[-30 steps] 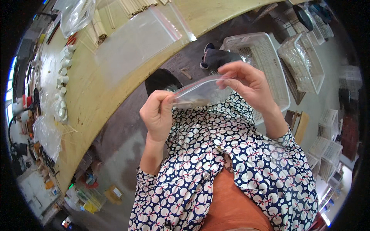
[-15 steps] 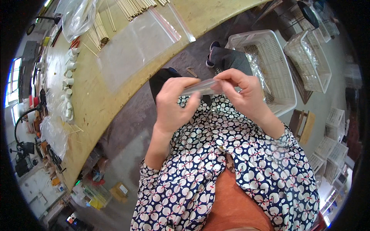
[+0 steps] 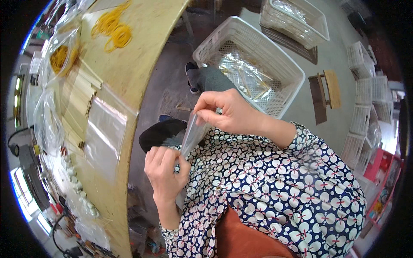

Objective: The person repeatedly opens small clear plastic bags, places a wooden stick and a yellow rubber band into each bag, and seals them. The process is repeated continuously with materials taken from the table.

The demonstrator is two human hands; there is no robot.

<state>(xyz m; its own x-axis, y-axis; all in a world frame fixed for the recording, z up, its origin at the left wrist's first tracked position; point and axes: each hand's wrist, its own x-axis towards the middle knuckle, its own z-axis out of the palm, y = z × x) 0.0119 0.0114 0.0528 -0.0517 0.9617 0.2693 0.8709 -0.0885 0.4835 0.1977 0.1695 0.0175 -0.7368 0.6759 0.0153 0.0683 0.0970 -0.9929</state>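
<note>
My left hand [image 3: 167, 174] is closed on one end of a clear zip bag [image 3: 191, 133], low in front of my patterned shirt. My right hand [image 3: 228, 112] pinches the bag's upper end, so it stretches on a slant between both hands; whether anything is inside is hard to tell. On the yellowish table [image 3: 122, 64] to my left lie bundles of thin pale sticks [image 3: 77, 103], flat clear bags [image 3: 105, 137], loose yellow rubber bands [image 3: 112, 28] and a plastic bag of bands [image 3: 60, 58].
A white crate [image 3: 288, 86] with filled clear bags stands on the floor beside my legs, another [image 3: 297, 21] behind it. A wooden stool [image 3: 327, 94] and stacked crates [image 3: 361, 116] are to the right. Several white cylinders [image 3: 73, 180] line the table's left part.
My view has swung round, bringing the rubber bands into sight and the crate nearer the centre. The bag has gone from level to steeply slanted, my right hand now above my left.
</note>
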